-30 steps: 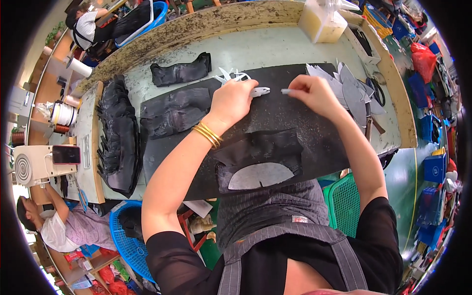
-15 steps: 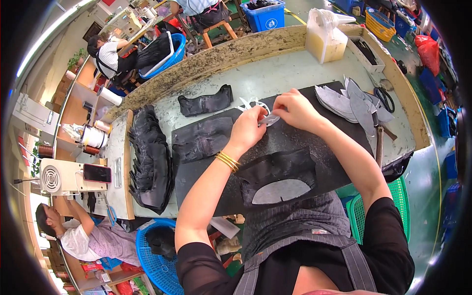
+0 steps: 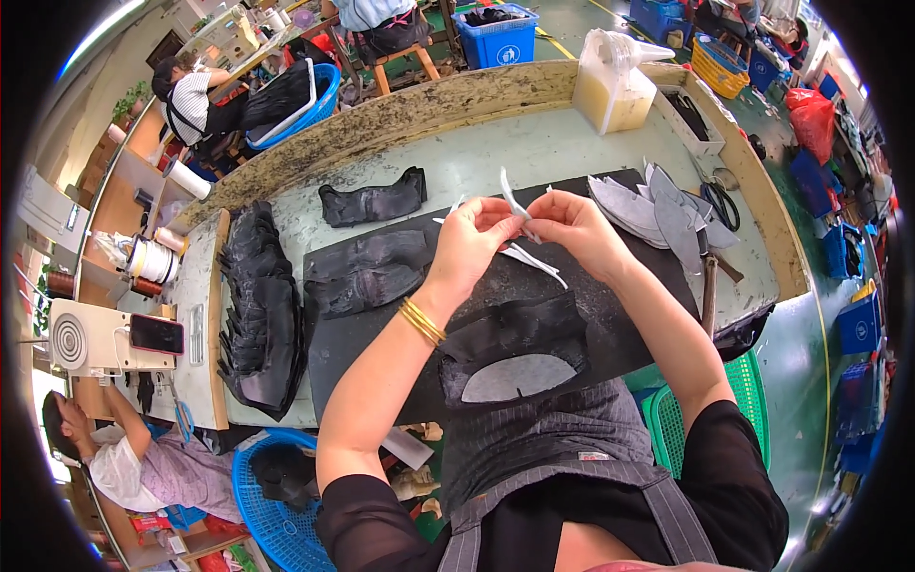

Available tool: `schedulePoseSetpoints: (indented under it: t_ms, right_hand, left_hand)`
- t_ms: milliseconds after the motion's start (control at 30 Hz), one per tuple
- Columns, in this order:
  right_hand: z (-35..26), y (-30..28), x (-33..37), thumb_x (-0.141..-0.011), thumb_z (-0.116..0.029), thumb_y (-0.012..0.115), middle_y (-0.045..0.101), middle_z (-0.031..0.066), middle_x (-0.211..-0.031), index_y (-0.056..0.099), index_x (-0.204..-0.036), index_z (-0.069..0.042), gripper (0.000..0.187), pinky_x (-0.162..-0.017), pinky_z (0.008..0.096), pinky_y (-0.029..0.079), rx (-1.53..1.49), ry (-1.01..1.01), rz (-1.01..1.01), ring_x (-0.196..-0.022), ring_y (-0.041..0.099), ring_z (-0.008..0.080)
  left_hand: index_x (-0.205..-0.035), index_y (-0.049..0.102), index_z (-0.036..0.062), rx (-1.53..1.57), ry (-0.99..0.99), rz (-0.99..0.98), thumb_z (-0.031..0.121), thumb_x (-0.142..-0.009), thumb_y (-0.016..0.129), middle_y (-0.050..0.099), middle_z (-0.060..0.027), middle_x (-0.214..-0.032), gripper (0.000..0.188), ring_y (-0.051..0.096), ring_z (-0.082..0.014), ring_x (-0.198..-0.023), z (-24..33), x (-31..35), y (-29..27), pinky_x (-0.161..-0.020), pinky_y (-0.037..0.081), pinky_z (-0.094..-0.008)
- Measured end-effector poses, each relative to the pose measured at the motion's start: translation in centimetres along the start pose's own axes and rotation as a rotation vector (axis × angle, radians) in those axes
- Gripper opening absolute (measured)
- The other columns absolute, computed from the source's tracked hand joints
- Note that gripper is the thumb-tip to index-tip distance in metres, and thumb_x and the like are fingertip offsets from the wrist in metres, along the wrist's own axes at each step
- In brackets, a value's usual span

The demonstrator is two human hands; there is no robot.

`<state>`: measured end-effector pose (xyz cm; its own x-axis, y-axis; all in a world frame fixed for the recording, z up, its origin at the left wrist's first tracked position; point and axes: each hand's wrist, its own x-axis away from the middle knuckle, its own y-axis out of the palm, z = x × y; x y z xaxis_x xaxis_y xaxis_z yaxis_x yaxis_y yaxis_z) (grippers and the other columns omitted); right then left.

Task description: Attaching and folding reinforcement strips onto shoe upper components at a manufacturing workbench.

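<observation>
Over the dark work mat (image 3: 381, 353), my left hand (image 3: 474, 238) and my right hand (image 3: 575, 231) meet fingertip to fingertip. Both pinch a thin, curved white strip (image 3: 512, 195) that stands up between them. Beneath the fingers lie more white strips (image 3: 538, 265). Closer to me rests a black sheet piece (image 3: 534, 324) with a light grey half-oval patch (image 3: 519, 377) on its near edge. Left of my left hand, another creased black piece (image 3: 367, 275) lies on the mat. A smaller black piece (image 3: 374, 198) sits beyond it.
A long stack of black pieces (image 3: 262, 315) lies at the left. Grey leaf-shaped pieces (image 3: 658, 214) are heaped at the right, near scissors (image 3: 721, 205) and a hammer (image 3: 711, 286). A spouted container (image 3: 615, 86) stands at the back. Two other people sit at the left.
My hands have come to the same height with fingertips together. A white strip now rises between them, and several strips show below. The whole view has shifted slightly left.
</observation>
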<state>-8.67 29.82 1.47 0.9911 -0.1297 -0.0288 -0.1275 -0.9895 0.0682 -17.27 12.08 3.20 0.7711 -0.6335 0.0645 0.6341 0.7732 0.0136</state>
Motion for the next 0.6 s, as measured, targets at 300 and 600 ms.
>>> schedulePoseSetpoints:
  t_ms: [300,600]
  right_hand:
    - [0.4,0.2,1.2,-0.093,-0.007,0.07,0.07,0.0024,-0.093,0.067,-0.103,-0.002,0.012,-0.079,0.0252,0.055,-0.132,0.058,0.101,-0.084,0.066,0.009]
    - [-0.3,1.9,2.4,-0.094,-0.004,0.068,0.068,0.0008,-0.088,0.069,-0.105,0.001,0.012,-0.074,0.0222,0.05,0.29,-0.116,0.249,-0.079,0.059,0.0053]
  left_hand:
    - [-0.1,0.068,0.0027,0.292,-0.15,0.009,0.016,-0.092,0.076,0.07,-0.0027,-0.092,0.017,0.068,-0.0121,-0.086,1.0,1.9,0.2,-0.078,0.057,-0.0267]
    - [-0.109,0.066,0.0016,0.263,-0.274,-0.101,0.011,-0.096,0.07,0.071,-0.0074,-0.094,0.017,0.071,-0.0168,-0.088,1.4,3.1,-0.2,-0.079,0.06,-0.0294]
